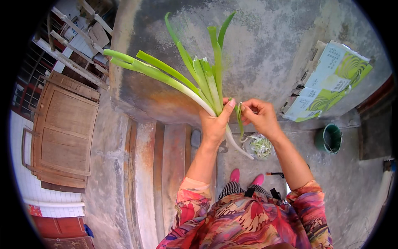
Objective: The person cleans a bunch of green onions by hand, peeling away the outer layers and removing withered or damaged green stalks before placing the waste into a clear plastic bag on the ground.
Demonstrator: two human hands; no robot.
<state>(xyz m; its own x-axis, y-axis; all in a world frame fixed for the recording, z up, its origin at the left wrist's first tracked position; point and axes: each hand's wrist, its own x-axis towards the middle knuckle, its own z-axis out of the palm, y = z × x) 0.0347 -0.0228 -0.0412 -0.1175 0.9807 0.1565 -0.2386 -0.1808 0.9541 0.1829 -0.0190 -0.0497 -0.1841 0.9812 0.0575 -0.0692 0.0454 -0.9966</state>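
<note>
Several green onions [174, 82] fan out from my left hand [214, 121], which is wrapped around their stalks. Their green leaves point up and left, and a white stem end [236, 143] hangs out below the fist. Close by on the right, my right hand [259, 116] pinches a thin green leaf strip [239, 119] between thumb and fingertips. The strip dangles down between both hands; whether it is still joined to the bunch I cannot tell. Below the hands, a clear plastic bag [256, 154] on the floor holds pale green onion scraps [260, 146].
A concrete ledge [248, 68] rises in front of me, with a flattened printed carton [326, 81] on its right. Concrete steps [174, 174] lie at my left. A green bucket [329, 138] stands on the floor at right. A wooden cabinet panel [65, 127] leans far left.
</note>
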